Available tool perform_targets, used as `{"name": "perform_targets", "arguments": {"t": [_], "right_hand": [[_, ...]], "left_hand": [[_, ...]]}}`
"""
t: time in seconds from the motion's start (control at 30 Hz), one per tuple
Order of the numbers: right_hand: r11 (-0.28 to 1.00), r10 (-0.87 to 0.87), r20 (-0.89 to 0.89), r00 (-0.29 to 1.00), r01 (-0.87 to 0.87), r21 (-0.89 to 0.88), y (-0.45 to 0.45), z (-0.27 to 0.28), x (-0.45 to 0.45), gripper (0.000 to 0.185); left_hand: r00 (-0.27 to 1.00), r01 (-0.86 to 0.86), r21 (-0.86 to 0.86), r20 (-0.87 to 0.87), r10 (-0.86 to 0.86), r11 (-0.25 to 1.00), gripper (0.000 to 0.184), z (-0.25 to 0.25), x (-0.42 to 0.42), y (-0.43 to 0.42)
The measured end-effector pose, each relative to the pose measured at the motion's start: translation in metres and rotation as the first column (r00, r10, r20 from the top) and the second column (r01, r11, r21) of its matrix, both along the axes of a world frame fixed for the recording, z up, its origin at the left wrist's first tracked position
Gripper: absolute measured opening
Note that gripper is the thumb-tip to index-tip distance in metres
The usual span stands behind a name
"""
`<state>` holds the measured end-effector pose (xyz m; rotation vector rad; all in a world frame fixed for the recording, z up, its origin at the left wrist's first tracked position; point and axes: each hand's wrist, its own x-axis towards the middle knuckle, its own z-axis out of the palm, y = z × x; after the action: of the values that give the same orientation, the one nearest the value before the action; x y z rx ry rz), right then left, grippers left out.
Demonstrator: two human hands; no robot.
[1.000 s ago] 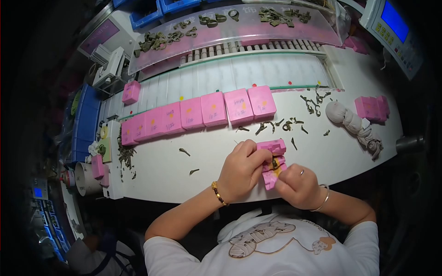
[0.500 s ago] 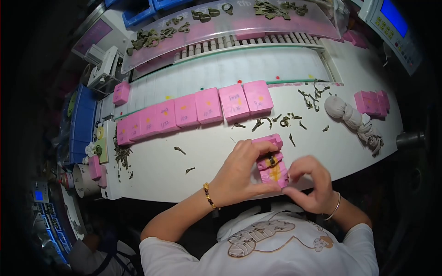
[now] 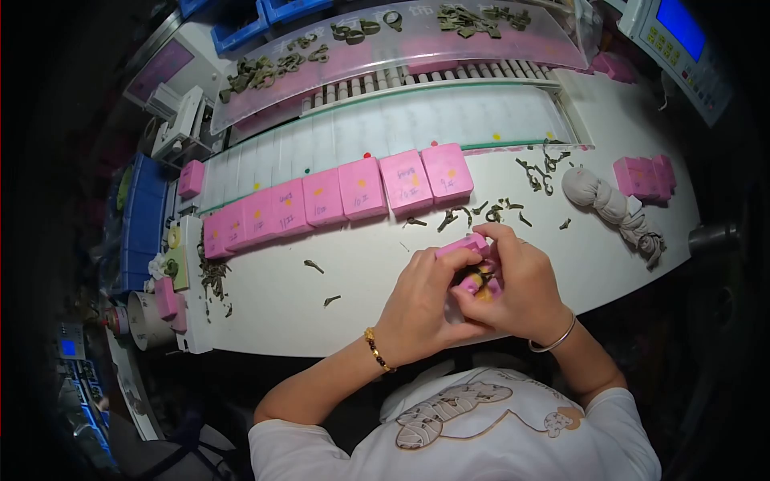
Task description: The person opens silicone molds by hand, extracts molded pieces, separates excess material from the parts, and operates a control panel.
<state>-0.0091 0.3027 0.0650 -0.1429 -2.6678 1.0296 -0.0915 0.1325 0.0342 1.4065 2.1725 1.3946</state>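
Above the front of the white table, both hands are around a small pink rubber mold (image 3: 459, 247). Its inner face shows yellow marks and a small dark piece. My left hand (image 3: 421, 301) grips the mold from the left, fingers over its top and thumb low. My right hand (image 3: 525, 289) closes on it from the right, index finger at the upper edge and thumb bent in near the dark piece. These fingers hide much of the mold. Dark green wax pieces (image 3: 493, 212) lie scattered just beyond the hands.
A row of pink molds with handwriting (image 3: 361, 188) stands along the white conveyor belt (image 3: 321, 136). Behind it, a clear shelf (image 3: 385, 48) carries more green pieces. On the right lie a tied cloth bundle (image 3: 605, 200) and pink blocks (image 3: 642, 178); a blue-screened device (image 3: 682, 32) hangs above.
My right hand has come up and left onto the mold, now covering much of its inner face. The belt's coloured dots and the small pink block at its left end have shifted left.
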Motion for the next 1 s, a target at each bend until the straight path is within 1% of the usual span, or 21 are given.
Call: {"name": "perform_targets", "arguments": {"t": [0.03,0.07,0.1,0.13,0.17,0.23,0.27,0.3,0.37,0.43,0.5,0.53,0.57,0.67,0.7,0.73,0.77,0.83,0.93,0.97,1.0], "right_hand": [[0.993,0.012,0.078,0.997,-0.003,-0.119,0.004,0.003,0.002,0.051],[0.993,0.017,0.079,0.997,-0.008,-0.117,0.014,-0.003,0.005,0.051],[0.901,0.001,0.109,0.994,0.047,-0.431,0.027,-0.014,0.009,0.044],[0.710,-0.006,0.144,0.990,0.105,-0.696,0.039,-0.019,0.013,0.039],[0.713,-0.003,0.144,0.990,0.103,-0.694,0.049,-0.020,0.015,0.039],[0.806,0.065,0.063,0.996,-0.015,-0.592,0.065,-0.017,0.018,0.038],[0.913,0.114,0.047,0.992,-0.086,-0.400,0.071,-0.012,0.018,0.044],[0.915,0.106,0.047,0.993,-0.079,-0.395,0.071,-0.009,0.015,0.044],[0.983,0.145,-0.001,0.989,-0.144,-0.115,0.065,-0.004,0.009,0.050],[0.985,0.149,-0.040,0.988,-0.151,-0.082,0.062,-0.018,0.002,0.055],[0.968,0.243,-0.118,0.963,-0.232,0.096,0.062,-0.026,-0.004,0.057],[0.960,0.266,-0.048,0.963,-0.260,0.104,0.067,-0.021,-0.002,0.060],[0.960,0.266,-0.050,0.963,-0.260,0.103,0.070,-0.016,0.000,0.060],[0.970,0.144,-0.110,0.983,-0.119,0.211,0.094,-0.006,0.010,0.067],[0.954,0.084,-0.125,0.989,-0.043,0.298,0.107,0.001,0.014,0.068],[0.924,0.025,-0.144,0.989,0.032,0.381,0.121,0.010,0.018,0.070],[0.923,0.022,-0.141,0.990,0.034,0.382,0.134,0.014,0.024,0.070],[0.829,-0.080,0.039,0.996,0.045,0.558,0.160,0.017,0.037,0.068],[0.885,-0.059,0.136,0.989,-0.011,0.465,0.181,0.005,0.040,0.067],[0.883,-0.054,0.132,0.990,-0.015,0.469,0.181,0.005,0.041,0.067],[0.829,-0.031,0.077,0.997,-0.018,0.559,0.172,0.011,0.040,0.068]], "left_hand": [[1.000,0.008,0.005,0.007,-0.008,1.000,0.082,-0.001,-0.001,-0.001],[1.000,0.014,0.009,0.013,-0.014,1.000,0.081,-0.002,-0.001,-0.002],[1.000,0.009,0.010,0.014,-0.009,1.000,0.081,-0.001,-0.002,-0.003],[1.000,0.018,-0.013,0.011,-0.018,1.000,0.081,0.001,-0.003,-0.003],[1.000,0.030,-0.035,0.007,-0.029,0.999,0.081,0.002,-0.003,-0.003],[1.000,0.025,-0.035,0.001,-0.025,0.999,0.081,0.002,-0.005,-0.002],[1.000,0.028,-0.042,-0.004,-0.028,0.999,0.080,0.002,-0.005,-0.001],[0.999,0.036,-0.036,-0.004,-0.036,0.999,0.080,0.003,-0.006,-0.001],[0.998,0.044,-0.070,-0.034,-0.047,0.997,0.078,0.004,-0.007,-0.001],[0.997,0.043,-0.087,-0.058,-0.049,0.995,0.077,0.006,-0.007,-0.001],[0.996,0.034,-0.112,-0.083,-0.044,0.993,0.076,0.008,-0.008,-0.003],[0.995,0.029,-0.128,-0.089,-0.040,0.991,0.076,0.009,-0.008,-0.004],[0.995,0.023,-0.143,-0.094,-0.037,0.989,0.077,0.010,-0.008,-0.004],[0.995,0.020,-0.149,-0.096,-0.034,0.989,0.079,0.009,-0.009,-0.004],[0.995,0.022,-0.147,-0.092,-0.036,0.989,0.079,0.009,-0.011,-0.004],[0.998,0.045,-0.162,-0.044,-0.052,0.986,0.082,0.010,-0.013,-0.004],[0.998,0.068,-0.176,0.003,-0.068,0.982,0.085,0.010,-0.015,-0.004],[0.997,0.076,-0.149,0.003,-0.076,0.986,0.088,0.010,-0.018,-0.004],[0.996,0.092,-0.131,0.005,-0.092,0.987,0.094,0.013,-0.021,-0.003],[0.995,0.098,-0.144,0.014,-0.097,0.985,0.097,0.014,-0.021,-0.003],[0.996,0.088,-0.142,0.010,-0.088,0.986,0.097,0.014,-0.021,-0.004]]}}
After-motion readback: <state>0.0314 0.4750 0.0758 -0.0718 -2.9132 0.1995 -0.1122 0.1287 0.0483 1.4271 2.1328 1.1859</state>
